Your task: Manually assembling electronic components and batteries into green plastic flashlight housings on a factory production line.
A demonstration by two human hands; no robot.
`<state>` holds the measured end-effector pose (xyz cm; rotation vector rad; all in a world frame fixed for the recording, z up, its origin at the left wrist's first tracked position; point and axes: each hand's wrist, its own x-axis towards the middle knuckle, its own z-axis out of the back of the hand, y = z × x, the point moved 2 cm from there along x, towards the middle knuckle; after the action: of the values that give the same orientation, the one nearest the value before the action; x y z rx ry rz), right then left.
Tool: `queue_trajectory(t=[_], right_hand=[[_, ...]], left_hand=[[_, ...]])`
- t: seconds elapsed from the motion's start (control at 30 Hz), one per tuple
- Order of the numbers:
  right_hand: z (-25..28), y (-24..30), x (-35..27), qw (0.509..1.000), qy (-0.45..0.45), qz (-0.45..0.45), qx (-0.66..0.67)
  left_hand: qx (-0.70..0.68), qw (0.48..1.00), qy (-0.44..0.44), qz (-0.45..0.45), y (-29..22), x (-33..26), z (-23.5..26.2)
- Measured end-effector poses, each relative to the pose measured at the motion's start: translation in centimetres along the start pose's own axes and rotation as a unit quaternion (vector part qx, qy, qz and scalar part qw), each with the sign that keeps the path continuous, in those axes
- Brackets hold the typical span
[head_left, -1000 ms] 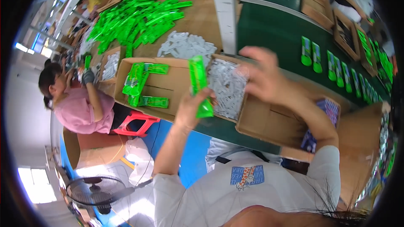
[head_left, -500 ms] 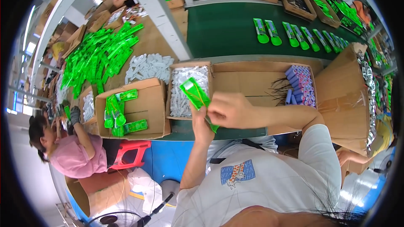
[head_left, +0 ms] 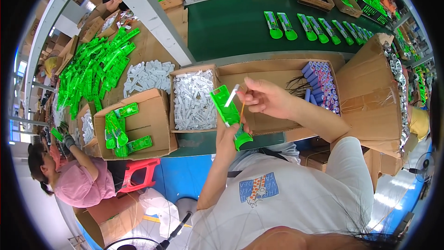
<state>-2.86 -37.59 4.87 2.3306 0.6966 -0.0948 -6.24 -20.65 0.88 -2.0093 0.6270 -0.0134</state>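
My left hand is wrapped round the lower part of a green plastic housing, an elongated shell with a rounded end, held tilted above the table's front edge. Over its upper part my right hand pinches a small white strip between thumb and fingers. A thin orange wire runs between the housing and my right fingers; its ends are hidden. Just left of the housing stands a box of small white plastic parts. Purple cylindrical cells with dark leads lie in the long carton to the right.
A carton with several green housings stands at the left, behind it a pile of green parts. Assembled green pieces lie along the green belt. A metal post rises at left. A person in pink works beside a red stool.
My right hand has lifted off the housing and moved slightly right and up, with the white strip now showing. The housing has turned so its hollow inside shows. The whole view has shifted slightly.
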Motion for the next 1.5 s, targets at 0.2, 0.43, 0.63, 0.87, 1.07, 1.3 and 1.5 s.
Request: queue_trajectory(t=[0.2, 0.43, 0.63, 0.87, 1.07, 1.3, 1.5], right_hand=[[-0.4, -0.1, 0.0, 0.994, -0.004, 0.02, -0.105], [0.8, -1.4, 1.0, 0.997, -0.029, 0.058, -0.043], [0.6, -0.2, 0.8, 0.957, -0.095, -0.022, -0.274], [-0.2, 1.7, 0.9, 0.889, 0.07, 0.063, -0.449], [0.8, 0.6, 1.9, 0.875, 0.004, 0.082, -0.476], [-1.1, 0.7, -2.5, 0.818, -0.115, 0.187, -0.531], [-2.1, -3.7, -4.6, 0.565, -0.156, 0.447, -0.676]], left_hand=[[0.031, 0.998, 0.024, -0.046, 0.7, -0.3, 0.3], [0.072, 0.995, 0.021, -0.066, 0.6, 0.1, -0.7], [0.141, 0.983, 0.002, -0.119, 1.1, -0.1, -1.1], [0.192, 0.975, 0.066, -0.088, 1.2, -0.4, -1.2], [0.104, 0.987, 0.119, -0.031, 2.0, -0.8, -2.6], [0.071, 0.989, 0.021, -0.125, 1.1, -0.5, -1.2], [0.039, 0.991, -0.057, -0.112, 3.6, 0.7, -0.1]])
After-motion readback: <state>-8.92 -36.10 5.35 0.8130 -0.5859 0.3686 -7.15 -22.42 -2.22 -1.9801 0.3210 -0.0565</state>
